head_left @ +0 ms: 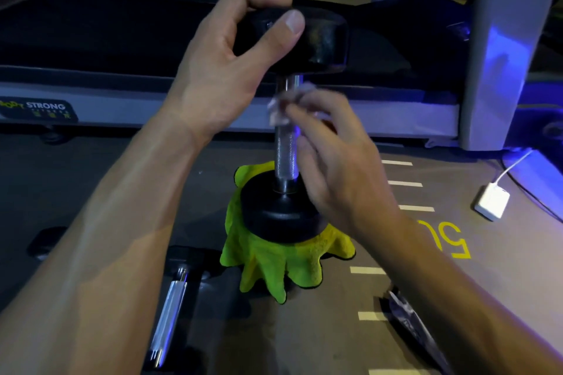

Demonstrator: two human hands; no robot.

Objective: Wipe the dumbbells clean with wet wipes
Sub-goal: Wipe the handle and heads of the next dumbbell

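A black dumbbell point(285, 155) with a knurled chrome handle stands upright on a yellow-green cloth point(274, 265) on the gym floor. My left hand point(231, 61) grips its top head from the left, thumb across the front. My right hand point(332, 158) pinches a crumpled white wet wipe point(283, 106) against the upper part of the handle; the hand is motion-blurred. A second dumbbell point(170, 310) lies on the floor at the lower left, partly behind my left forearm.
A treadmill point(122, 39) runs across the back, its grey upright post point(499, 49) at the right. A white power adapter point(492, 201) with cable lies on the floor at right. A dark packet point(414, 326) lies near my right forearm.
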